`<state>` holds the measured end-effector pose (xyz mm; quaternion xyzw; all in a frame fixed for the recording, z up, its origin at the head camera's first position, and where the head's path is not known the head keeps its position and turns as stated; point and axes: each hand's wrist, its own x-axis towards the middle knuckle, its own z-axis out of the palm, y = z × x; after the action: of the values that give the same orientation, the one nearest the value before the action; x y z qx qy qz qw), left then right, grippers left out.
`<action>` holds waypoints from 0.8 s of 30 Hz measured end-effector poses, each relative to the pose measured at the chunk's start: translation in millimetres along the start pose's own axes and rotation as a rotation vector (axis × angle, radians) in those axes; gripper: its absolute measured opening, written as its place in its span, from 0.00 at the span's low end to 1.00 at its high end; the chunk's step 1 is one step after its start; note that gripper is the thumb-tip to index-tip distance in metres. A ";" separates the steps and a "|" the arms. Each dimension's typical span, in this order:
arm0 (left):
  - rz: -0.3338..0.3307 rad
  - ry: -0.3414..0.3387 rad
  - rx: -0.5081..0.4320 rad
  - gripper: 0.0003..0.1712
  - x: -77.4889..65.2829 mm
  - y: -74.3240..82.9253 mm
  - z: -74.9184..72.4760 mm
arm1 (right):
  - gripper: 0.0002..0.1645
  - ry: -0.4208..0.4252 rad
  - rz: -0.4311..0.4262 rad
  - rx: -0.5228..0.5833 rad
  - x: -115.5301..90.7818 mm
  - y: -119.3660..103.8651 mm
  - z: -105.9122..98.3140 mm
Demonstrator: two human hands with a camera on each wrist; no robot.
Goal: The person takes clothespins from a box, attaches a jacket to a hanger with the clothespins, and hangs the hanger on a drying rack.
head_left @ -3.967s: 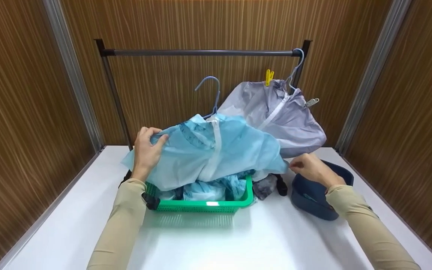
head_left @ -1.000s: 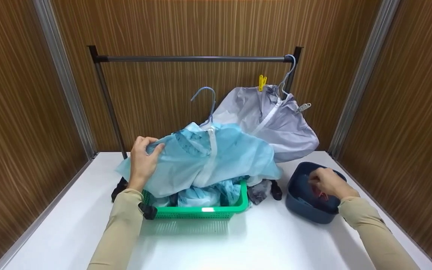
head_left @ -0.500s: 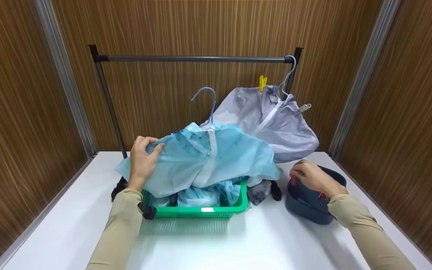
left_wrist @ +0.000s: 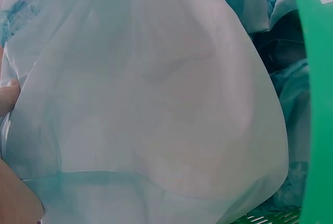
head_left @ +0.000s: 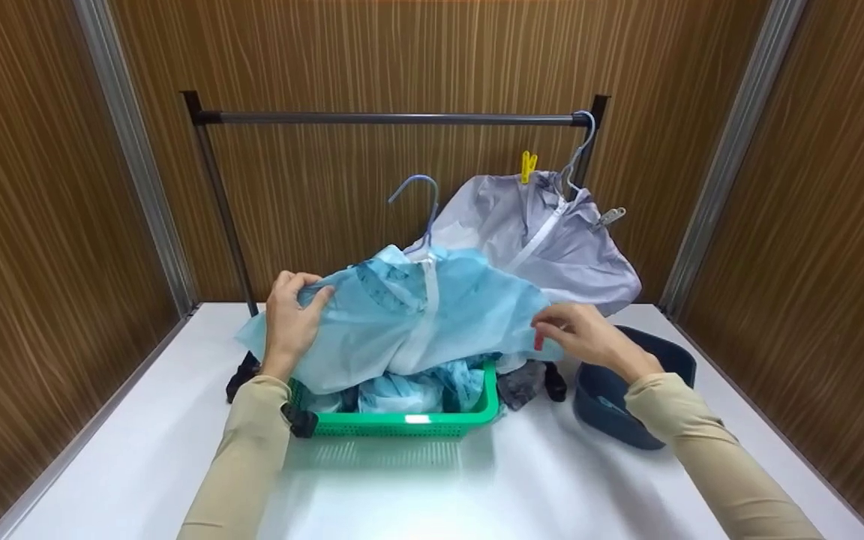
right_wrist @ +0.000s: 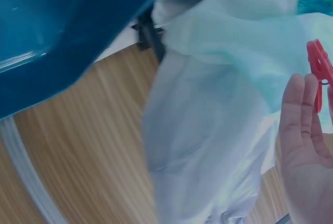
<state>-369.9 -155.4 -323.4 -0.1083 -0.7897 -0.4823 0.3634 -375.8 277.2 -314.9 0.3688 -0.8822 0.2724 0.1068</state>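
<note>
A light-blue zip jacket [head_left: 469,300] on a blue hanger [head_left: 424,202] lies across the green basket [head_left: 477,420]. My left hand [head_left: 293,319] pinches its left shoulder between thumb and fingers. At the jacket's right sleeve, my right hand [head_left: 578,334] holds a red clothespin [head_left: 538,339] by its fingertips; the right wrist view shows the same red clothespin [right_wrist: 319,67] in front of the pale blue cloth. In the left wrist view the jacket's pale fabric [left_wrist: 145,94] fills most of the picture, with the thumb [left_wrist: 8,98] at its left edge.
A grey jacket [head_left: 582,262] hangs from the dark rack [head_left: 402,118], with a yellow clothespin [head_left: 528,166] and a grey clothespin [head_left: 610,217] on it. A navy bin [head_left: 619,427] stands at right. Crumpled dark cloth [head_left: 520,384] lies between basket and bin.
My right hand went from near the jacket's sleeve into the navy bin, came out with the red clothespin and moved left to the sleeve. The left hand keeps its hold on the shoulder.
</note>
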 end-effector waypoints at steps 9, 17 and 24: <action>-0.007 -0.006 -0.007 0.10 -0.7 -0.9 -0.1 | 0.09 0.113 -0.077 0.036 27.3 -29.9 8.9; 0.005 -0.001 0.003 0.09 -1.6 -1.1 -0.1 | 0.16 0.113 -0.145 0.063 43.6 -46.4 14.0; 0.015 -0.007 0.007 0.10 -0.7 -1.6 0.9 | 0.14 0.109 -0.262 0.068 55.7 -59.4 18.2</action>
<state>-370.7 -155.3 -325.2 -0.1145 -0.7919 -0.4764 0.3645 -372.7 199.6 -284.4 0.4689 -0.8098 0.3053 0.1766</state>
